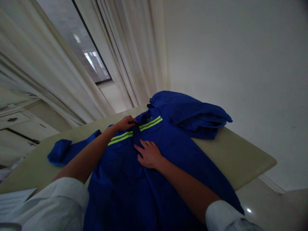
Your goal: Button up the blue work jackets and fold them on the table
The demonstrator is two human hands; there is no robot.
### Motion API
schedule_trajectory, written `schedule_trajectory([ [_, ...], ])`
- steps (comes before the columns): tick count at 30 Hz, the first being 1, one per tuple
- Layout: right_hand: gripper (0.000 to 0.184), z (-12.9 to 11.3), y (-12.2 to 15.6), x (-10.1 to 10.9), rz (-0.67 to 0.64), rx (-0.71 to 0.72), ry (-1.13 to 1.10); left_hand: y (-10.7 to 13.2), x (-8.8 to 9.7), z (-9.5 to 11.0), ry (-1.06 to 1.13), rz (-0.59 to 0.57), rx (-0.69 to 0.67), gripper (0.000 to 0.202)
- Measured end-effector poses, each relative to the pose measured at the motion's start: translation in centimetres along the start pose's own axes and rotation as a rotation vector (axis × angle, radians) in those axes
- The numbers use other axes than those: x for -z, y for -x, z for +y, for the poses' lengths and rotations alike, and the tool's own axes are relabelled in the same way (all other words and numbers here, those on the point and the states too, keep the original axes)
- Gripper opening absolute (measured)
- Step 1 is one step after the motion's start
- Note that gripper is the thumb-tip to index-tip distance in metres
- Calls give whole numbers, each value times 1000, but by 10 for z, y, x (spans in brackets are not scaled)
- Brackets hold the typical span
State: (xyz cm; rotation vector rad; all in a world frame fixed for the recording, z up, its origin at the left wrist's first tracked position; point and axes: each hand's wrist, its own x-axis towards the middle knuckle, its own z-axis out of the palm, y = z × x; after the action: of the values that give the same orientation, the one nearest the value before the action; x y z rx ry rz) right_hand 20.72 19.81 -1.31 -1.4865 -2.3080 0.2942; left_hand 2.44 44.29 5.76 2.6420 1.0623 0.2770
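A dark blue work jacket (120,183) lies spread out front up, with yellow-green and grey reflective strips across its chest. Its lower end runs out of the picture at the bottom. Near the collar, the fingers of my left hand (125,123) are closed on the front edge of the jacket, just above the strip. My right hand (150,155) rests on the chest below the strips, fingers spread over the front opening. One sleeve (62,152) stretches left, partly hidden by my left forearm; the other sleeve (199,115) is bunched at the right.
Under the jacket is a pale greenish-beige table (243,154) with a rounded right corner. Printed paper (15,200) lies at the lower left. Behind stand long curtains (134,48) beside a window, a white wall (235,57), and a white cabinet (22,134) at left.
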Motion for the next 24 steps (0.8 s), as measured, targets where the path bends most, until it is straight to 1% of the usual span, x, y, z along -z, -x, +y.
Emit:
schedule_trajectory([
  [1, 57, -1, 0, 0, -7, -6, -1, 4, -3, 3, -63, -74, -46, 35],
  [2, 57, -1, 0, -1, -13, -11, -3, 8, -7, 7, -121, -105, -54, 36],
  [3, 57, -1, -1, -2, -14, -14, -6, 11, -12, 10, -169, -78, -35, 39],
  [6, 57, -1, -1, -4, 3, -12, -7, 17, -36, 20, -221, 163, 29, 51],
  [7, 57, 0, -1, -5, 11, -9, -2, 19, -46, 24, -223, 179, 24, 56],
  [8, 57, 0, 0, -5, 16, -5, 4, 21, -56, 28, -229, 142, 13, 59],
  [10, 56, 2, 1, -4, 15, 3, 12, 27, -72, 34, -249, -28, -5, 65],
  [11, 55, 2, 1, -4, 14, 6, 14, 31, -77, 37, -246, -81, -6, 66],
  [12, 55, 3, 2, -3, 12, 8, 15, 36, -78, 38, -230, -76, 0, 65],
  [13, 56, 3, 2, -2, 10, 11, 14, 43, -76, 38, -204, -11, 16, 64],
  [14, 56, 3, 3, -2, 8, 13, 13, 53, -70, 36, -179, 99, 48, 63],
  [15, 57, 4, 3, -1, 5, 15, 11, 65, -62, 32, -164, 234, 109, 60],
  [16, 58, 4, 2, -1, 1, 16, 7, 81, -51, 25, -164, 377, 208, 57],
  [17, 58, 4, 1, 0, -4, 16, 2, 100, -40, 15, -181, 506, 344, 54],
  [19, 58, 5, -2, 0, -6, 2, -11, 148, -18, -9, -233, 702, 694, 53],
  [20, 57, 6, -4, 0, 1, -12, -18, 175, -8, -23, -247, 761, 878, 56],
  [21, 56, 7, -6, 0, 13, -31, -24, 202, 0, -36, -243, 797, 1049, 62],
  [22, 56, 8, -8, 0, 31, -50, -31, 228, 6, -48, -220, 811, 1190, 69],
  [23, 54, 9, -9, -1, 50, -67, -39, 252, 11, -60, -189, 810, 1288, 77],
  [24, 53, 10, -11, -1, 69, -78, -46, 272, 14, -69, -159, 799, 1338, 83],
])
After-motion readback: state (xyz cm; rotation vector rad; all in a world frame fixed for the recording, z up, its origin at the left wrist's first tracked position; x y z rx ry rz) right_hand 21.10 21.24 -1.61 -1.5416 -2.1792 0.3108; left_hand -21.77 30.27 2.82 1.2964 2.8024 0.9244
